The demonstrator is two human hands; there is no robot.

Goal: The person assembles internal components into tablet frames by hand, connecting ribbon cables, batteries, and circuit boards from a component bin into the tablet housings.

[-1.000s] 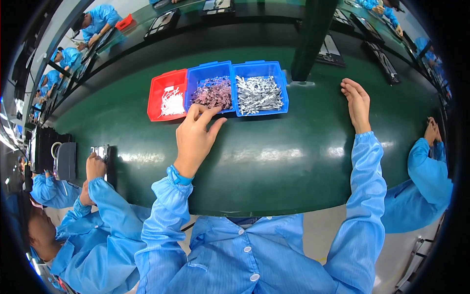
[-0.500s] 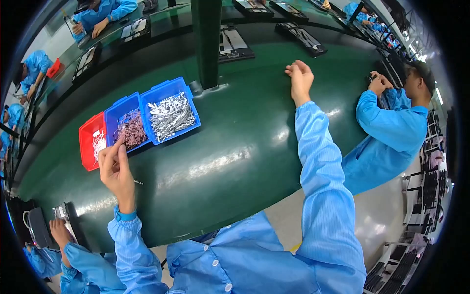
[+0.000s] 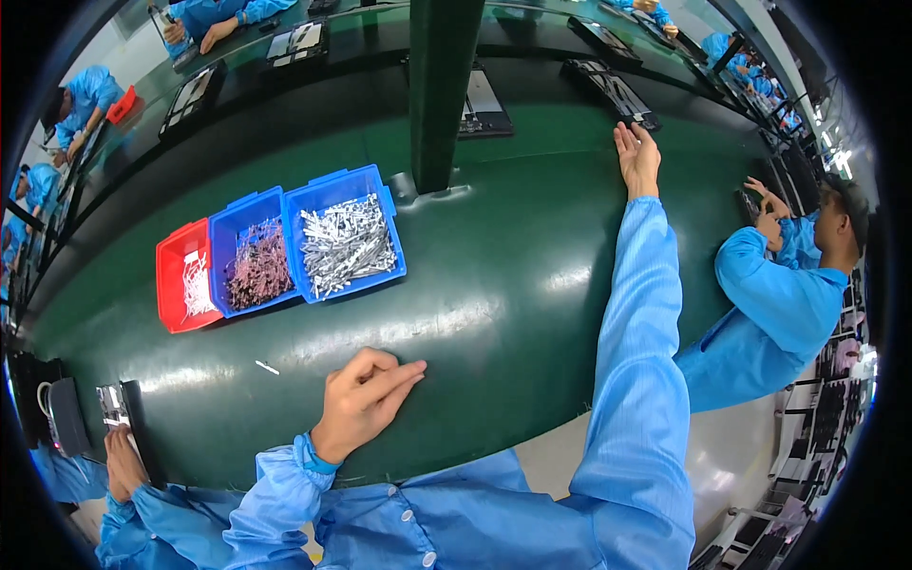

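Observation:
My left hand (image 3: 366,399) is over the near part of the green table, fingers pressed together and pointing right. Anything between its fingertips is too small to make out. My right hand (image 3: 638,161) reaches far forward with its fingers stretched out. Its fingertips are at the near end of a flat dark electronic device (image 3: 613,93) on the black track; whether they touch it is unclear. Left of centre stand a blue bin of silvery strips (image 3: 347,242), a blue bin of purplish small parts (image 3: 258,266) and a red bin of white strips (image 3: 197,285).
One small silvery strip (image 3: 267,368) lies loose on the green table (image 3: 494,389). A green post (image 3: 443,95) rises behind the bins. More opened devices (image 3: 484,103) sit along the black track. A co-worker (image 3: 779,285) works at right; another's hands (image 3: 123,461) hold a device at lower left.
My left hand has moved from the purplish parts bin toward me and to the right. My right hand has reached farther forward to the device. The view has shifted slightly.

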